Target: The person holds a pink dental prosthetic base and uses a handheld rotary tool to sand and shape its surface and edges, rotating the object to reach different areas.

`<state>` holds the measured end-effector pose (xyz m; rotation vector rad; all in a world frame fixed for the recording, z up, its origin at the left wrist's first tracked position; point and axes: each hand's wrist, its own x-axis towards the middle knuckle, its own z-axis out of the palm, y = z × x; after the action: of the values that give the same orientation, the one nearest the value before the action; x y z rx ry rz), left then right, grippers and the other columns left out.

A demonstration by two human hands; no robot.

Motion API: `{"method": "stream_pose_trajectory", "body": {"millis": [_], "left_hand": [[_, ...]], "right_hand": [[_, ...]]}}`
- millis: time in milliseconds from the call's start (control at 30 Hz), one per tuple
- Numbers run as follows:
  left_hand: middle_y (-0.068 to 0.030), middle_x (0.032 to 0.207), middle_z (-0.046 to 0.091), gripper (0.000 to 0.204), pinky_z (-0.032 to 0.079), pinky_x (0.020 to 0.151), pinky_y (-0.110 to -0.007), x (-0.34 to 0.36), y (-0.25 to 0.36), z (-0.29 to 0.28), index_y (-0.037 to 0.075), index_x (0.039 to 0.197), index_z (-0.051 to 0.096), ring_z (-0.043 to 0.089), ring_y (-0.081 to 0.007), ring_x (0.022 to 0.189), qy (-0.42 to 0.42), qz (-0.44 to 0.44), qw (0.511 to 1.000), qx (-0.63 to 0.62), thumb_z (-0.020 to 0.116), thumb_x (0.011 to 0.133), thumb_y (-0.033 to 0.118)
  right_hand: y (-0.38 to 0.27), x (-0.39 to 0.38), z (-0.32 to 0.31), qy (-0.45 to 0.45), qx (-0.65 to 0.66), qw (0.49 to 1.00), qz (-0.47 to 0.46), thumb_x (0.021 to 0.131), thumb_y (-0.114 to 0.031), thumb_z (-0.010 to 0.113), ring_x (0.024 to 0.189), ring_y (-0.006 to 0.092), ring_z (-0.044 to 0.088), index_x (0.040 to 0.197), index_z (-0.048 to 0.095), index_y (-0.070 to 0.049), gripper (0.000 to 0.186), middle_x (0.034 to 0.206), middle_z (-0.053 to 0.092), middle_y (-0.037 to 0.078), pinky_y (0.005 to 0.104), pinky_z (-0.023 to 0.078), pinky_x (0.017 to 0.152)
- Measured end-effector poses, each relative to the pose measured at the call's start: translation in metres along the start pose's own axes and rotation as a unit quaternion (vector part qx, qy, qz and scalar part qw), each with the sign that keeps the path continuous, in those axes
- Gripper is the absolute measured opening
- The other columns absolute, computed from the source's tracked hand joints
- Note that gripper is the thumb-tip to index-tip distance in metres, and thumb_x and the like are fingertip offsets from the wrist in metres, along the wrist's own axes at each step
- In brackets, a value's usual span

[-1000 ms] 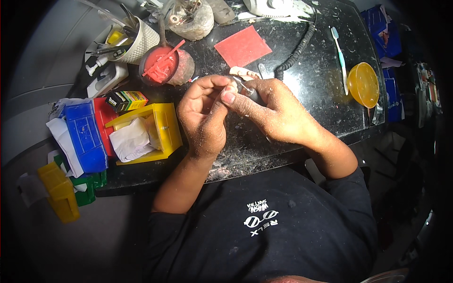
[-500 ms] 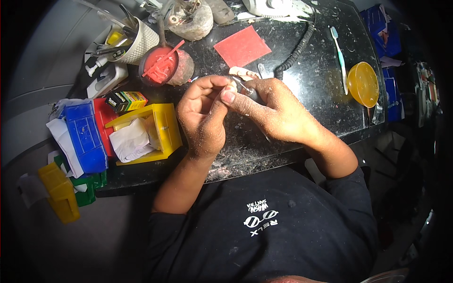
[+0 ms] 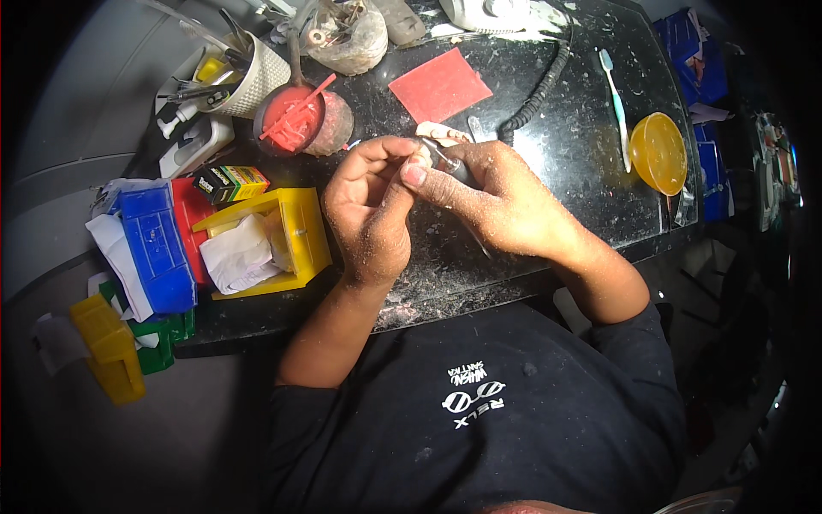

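Observation:
Close together over the near middle of the bench are my two dusty hands. My left hand (image 3: 374, 214) pinches a small pale piece (image 3: 424, 154) between thumb and fingertips; the fingers mostly cover it. In my right hand (image 3: 514, 206) is a dark rotary handpiece (image 3: 461, 171), its metal tip pointing at that piece. The right thumb presses against the left fingertips. Just beyond the hands lies a pale, arch-shaped piece like a dental model (image 3: 441, 132), partly hidden by them. Further back rests a flat red sheet, apparently wax (image 3: 439, 85).
A coiled black cord (image 3: 545, 84) runs toward a white device (image 3: 492, 13). On the left stand a pan of red strips (image 3: 291, 120), a tool basket (image 3: 259, 79) and a yellow bin (image 3: 304, 236). Rightward are a toothbrush (image 3: 617, 103) and a yellow bowl (image 3: 659, 154).

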<state>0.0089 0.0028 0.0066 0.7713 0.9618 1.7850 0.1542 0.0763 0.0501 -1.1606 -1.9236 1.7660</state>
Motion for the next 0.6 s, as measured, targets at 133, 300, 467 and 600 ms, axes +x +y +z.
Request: {"method": "stream_pose_trajectory", "body": {"millis": [133,300,467,600], "left_hand": [[-0.0105,0.104,0.07,0.021,0.054,0.088,-0.026,-0.0005,0.0007,-0.0013,-0.005,0.116,0.061,0.068,-0.0118,0.094,-0.006,-0.01,1.0,-0.018,0.064,0.095,-0.002],[-0.0116,0.105,0.07,0.021,0.053,0.091,-0.027,-0.0005,-0.001,-0.003,-0.005,0.116,0.06,0.068,-0.0131,0.097,-0.018,-0.013,0.999,-0.049,0.064,0.095,-0.002],[-0.0118,0.106,0.07,0.022,0.053,0.091,-0.027,-0.0001,0.0,-0.0009,-0.006,0.116,0.06,0.068,-0.0135,0.097,-0.014,-0.021,0.998,-0.053,0.064,0.095,-0.002],[-0.0119,0.106,0.07,0.022,0.053,0.091,-0.027,-0.0002,-0.0004,-0.0025,-0.006,0.117,0.06,0.068,-0.0136,0.097,-0.014,-0.027,0.998,-0.059,0.064,0.095,-0.002]], "right_hand": [[-0.0031,-0.0001,-0.0002,0.016,-0.006,0.999,-0.027,0.093,-0.052,0.069,0.052,0.0111,0.045,0.069,0.065,0.0,0.058,0.052,0.049,0.005,0.0352,0.038,0.049],[-0.0008,0.0012,0.0009,0.015,-0.009,1.0,-0.025,0.093,-0.054,0.069,0.052,0.0114,0.045,0.068,0.064,0.001,0.06,0.052,0.049,0.005,0.0352,0.038,0.049],[-0.0048,-0.0005,-0.0022,0.009,-0.03,0.999,-0.009,0.092,-0.055,0.069,0.052,0.012,0.047,0.07,0.066,0.001,0.06,0.052,0.051,0.006,0.0357,0.04,0.05],[-0.0019,0.0004,-0.0011,0.017,-0.016,1.0,-0.018,0.092,-0.055,0.069,0.053,0.0124,0.048,0.071,0.067,0.001,0.06,0.052,0.052,0.006,0.0358,0.04,0.051]]}}
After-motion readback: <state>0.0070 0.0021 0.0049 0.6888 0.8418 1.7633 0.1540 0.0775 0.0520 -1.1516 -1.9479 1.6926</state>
